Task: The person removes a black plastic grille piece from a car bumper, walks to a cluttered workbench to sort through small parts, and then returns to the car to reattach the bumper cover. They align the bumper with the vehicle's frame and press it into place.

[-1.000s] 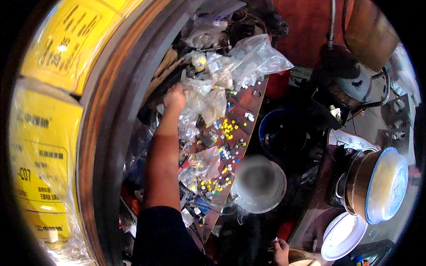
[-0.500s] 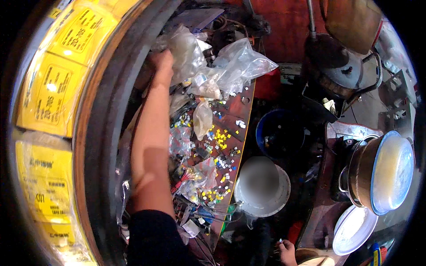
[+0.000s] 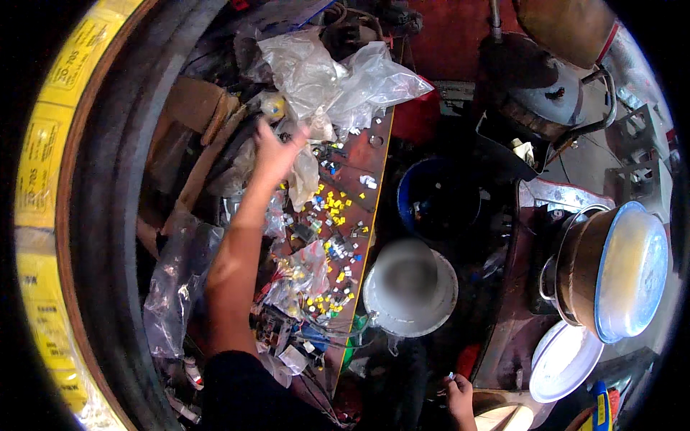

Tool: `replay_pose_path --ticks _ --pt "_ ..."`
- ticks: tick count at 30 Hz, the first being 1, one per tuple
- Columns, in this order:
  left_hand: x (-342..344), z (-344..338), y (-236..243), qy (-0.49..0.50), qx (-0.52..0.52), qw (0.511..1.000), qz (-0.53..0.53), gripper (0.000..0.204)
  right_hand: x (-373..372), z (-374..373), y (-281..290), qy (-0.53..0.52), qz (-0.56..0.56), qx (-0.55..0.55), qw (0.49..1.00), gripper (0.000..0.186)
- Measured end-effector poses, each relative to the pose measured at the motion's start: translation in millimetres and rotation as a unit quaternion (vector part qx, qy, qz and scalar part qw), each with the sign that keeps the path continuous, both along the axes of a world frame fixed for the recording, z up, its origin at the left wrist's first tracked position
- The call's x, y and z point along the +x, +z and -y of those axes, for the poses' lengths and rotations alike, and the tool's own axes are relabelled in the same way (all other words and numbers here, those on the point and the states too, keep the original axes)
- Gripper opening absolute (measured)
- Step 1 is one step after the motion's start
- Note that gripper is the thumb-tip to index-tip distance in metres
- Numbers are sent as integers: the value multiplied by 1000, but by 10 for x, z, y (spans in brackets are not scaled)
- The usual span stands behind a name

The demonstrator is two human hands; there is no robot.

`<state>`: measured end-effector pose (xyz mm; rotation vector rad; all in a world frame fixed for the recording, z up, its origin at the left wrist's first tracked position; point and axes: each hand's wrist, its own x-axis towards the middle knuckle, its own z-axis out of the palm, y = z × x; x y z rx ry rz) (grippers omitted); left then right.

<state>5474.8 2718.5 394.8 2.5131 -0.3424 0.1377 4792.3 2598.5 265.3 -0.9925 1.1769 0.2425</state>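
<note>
My left hand (image 3: 277, 152) reaches over the cluttered bench (image 3: 363, 215), slightly blurred, thumb and fingers apart with nothing seen in them. It is beside a crumpled clear plastic bag (image 3: 305, 75) and near a small bag with yellowish contents (image 3: 273, 105). Below it, a cloudy bag (image 3: 302, 176) lies among many small yellow pieces (image 3: 334, 205) and white ones. Down at the lower edge, my right hand (image 3: 460, 399) pinches a small white piece (image 3: 451, 376), too small to identify.
A white bucket (image 3: 449, 287) and a dark blue bucket (image 3: 402, 197) stand right of the bench edge. Farther right are a blue-rimmed basin (image 3: 632, 273) and a white bowl (image 3: 568, 363). Yellow-labelled packages (image 3: 39, 172) line the left. Wires (image 3: 327, 348) tangle at the near bench end.
My left hand has moved from beside the large plastic bag toward me and rightward, and its fingers have spread. The view has shifted. My right hand keeps its pinch.
</note>
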Motion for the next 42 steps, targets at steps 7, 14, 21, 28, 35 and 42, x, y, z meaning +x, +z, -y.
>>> replay_pose_path --ticks 7,14,21,28,35,42 --pt "-433 -849 -182 -3 123 990 75 14 193 109 492 46 1 32 998 18" --pt "-557 -1579 787 154 -249 956 -10 33 131 127 686 78 8 -18 997 17" --pt "-940 -3310 1476 267 -337 896 112 30 -505 -141 13 80 35 -49 995 14" --pt "-1221 -4170 1203 327 -509 791 96 26 -17 -105 310 67 3 57 996 17" --pt "-1297 -4185 902 418 -525 720 177 26 25 10 347 72 21 63 995 19" --pt "-1778 -4399 1117 480 -355 764 244 34 -357 -59 17 85 14 54 995 15"
